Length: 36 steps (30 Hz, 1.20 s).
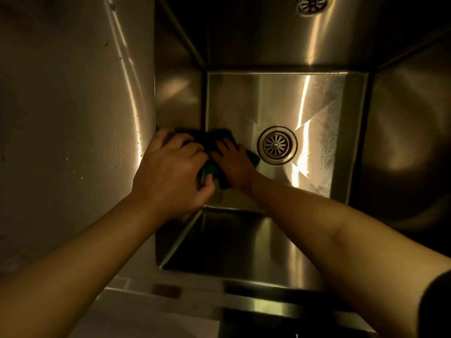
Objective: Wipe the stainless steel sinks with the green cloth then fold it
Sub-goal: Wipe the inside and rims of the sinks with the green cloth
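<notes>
**Fingers (179, 139), left hand (170, 170):** curled down over the cloth (214, 136), thumb tucked against its near fold. The hand grips the bunched cloth.

**Fingers (223, 143), right hand (235, 164):** straight and slightly spread, laid flat on top of the cloth, pressing it down. Nothing is curled round it.

**Cloth:** dark green and crumpled. It lies under and between both sets of fingers, on the floor of the sink (244, 101) at the foot of its left wall. One corner shows just right of the right hand.

**Drain (277, 145):** round steel strainer in the sink floor, just right of the right fingers and not touching them. The cloth corner lies just beside its rim.

**Grate (314, 3):** a second round strainer, well beyond the fingers at the top edge of view. Which surface it sits in cannot be told.

**Ledge (73, 106):** flat steel left of the left fingers, speckled with droplets.

**Sleeve (436, 301):** dark, on the right upper arm, well behind the fingers. Both forearms are bare.
</notes>
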Each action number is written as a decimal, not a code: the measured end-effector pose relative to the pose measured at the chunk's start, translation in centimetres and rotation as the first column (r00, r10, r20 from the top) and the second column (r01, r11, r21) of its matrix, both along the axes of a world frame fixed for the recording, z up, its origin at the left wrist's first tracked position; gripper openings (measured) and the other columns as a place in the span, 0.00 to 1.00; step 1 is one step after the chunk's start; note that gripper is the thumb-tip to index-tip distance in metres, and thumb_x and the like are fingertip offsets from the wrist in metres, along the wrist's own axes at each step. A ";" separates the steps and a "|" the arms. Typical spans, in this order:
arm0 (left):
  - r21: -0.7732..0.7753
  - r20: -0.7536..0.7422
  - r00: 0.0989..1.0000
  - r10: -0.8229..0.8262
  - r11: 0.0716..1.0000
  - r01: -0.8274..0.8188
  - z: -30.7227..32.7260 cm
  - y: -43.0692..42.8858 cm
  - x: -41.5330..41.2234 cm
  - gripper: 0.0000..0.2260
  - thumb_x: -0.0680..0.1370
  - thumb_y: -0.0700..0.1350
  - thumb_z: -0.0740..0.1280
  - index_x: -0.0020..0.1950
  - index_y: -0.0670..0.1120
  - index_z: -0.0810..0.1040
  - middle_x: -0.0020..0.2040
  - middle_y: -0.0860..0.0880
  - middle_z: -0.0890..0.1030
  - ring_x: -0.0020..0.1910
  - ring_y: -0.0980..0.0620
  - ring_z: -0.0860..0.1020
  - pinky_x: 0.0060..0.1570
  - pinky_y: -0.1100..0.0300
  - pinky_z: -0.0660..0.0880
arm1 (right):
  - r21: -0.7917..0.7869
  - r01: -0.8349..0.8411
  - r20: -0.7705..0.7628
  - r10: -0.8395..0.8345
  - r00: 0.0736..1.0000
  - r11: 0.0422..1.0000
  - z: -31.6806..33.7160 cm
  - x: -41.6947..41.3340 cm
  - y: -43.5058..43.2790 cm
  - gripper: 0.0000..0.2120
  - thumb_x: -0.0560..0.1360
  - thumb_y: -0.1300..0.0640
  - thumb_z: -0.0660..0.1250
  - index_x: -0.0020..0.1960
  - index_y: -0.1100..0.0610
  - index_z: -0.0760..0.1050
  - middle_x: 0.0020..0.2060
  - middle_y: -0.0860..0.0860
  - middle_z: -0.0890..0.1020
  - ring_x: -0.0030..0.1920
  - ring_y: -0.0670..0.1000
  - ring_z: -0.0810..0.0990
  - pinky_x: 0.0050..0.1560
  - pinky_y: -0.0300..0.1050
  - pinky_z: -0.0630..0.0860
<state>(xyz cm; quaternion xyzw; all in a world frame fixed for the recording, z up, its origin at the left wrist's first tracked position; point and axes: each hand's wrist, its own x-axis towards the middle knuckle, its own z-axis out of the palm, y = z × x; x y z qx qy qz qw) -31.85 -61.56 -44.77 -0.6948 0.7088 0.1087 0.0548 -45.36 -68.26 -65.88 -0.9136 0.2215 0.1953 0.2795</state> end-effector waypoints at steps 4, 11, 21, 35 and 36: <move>0.029 0.017 1.000 -0.004 1.000 0.004 0.2 -0.1 0.0 0.18 0.75 0.58 0.65 0.52 0.46 0.86 0.53 0.48 0.86 0.60 0.45 0.79 0.72 0.46 0.60 | -0.031 0.092 0.018 -0.091 0.996 0.995 0.5 -2.2 -4.2 0.36 0.75 0.57 0.72 0.79 0.54 0.62 0.80 0.59 0.59 0.80 0.63 0.55 0.71 0.67 0.64; 0.070 0.027 1.000 -0.003 0.998 0.001 0.7 -0.2 -0.2 0.21 0.74 0.59 0.64 0.52 0.44 0.86 0.51 0.45 0.86 0.57 0.42 0.80 0.69 0.43 0.64 | 0.018 0.664 0.141 -0.660 0.738 0.747 6.2 -8.4 -8.8 0.32 0.74 0.59 0.73 0.76 0.57 0.68 0.74 0.60 0.68 0.72 0.64 0.69 0.68 0.62 0.72; 0.027 -0.062 0.998 0.030 0.999 -0.029 0.9 0.2 -0.2 0.22 0.72 0.61 0.63 0.52 0.46 0.85 0.51 0.46 0.85 0.60 0.42 0.78 0.68 0.43 0.65 | 0.163 0.716 0.300 -0.725 0.620 0.679 21.2 -17.8 -5.0 0.29 0.69 0.70 0.65 0.69 0.61 0.73 0.68 0.58 0.73 0.69 0.59 0.72 0.73 0.53 0.68; 0.042 -0.528 0.808 0.261 0.958 -0.282 7.5 5.4 -13.4 0.28 0.74 0.54 0.56 0.64 0.39 0.82 0.62 0.39 0.82 0.62 0.36 0.78 0.65 0.43 0.74 | 0.446 0.712 0.194 -0.835 0.515 0.543 34.5 -27.9 1.4 0.22 0.76 0.68 0.68 0.68 0.54 0.73 0.60 0.50 0.80 0.60 0.46 0.80 0.64 0.44 0.77; 0.072 -0.537 0.802 0.261 0.961 -0.265 7.6 6.0 -14.8 0.29 0.74 0.56 0.56 0.66 0.39 0.81 0.63 0.39 0.82 0.63 0.37 0.77 0.66 0.44 0.73 | 0.395 0.708 0.226 -0.810 0.542 0.585 34.9 -28.7 1.8 0.23 0.76 0.69 0.68 0.68 0.55 0.73 0.61 0.50 0.79 0.61 0.46 0.78 0.66 0.45 0.75</move>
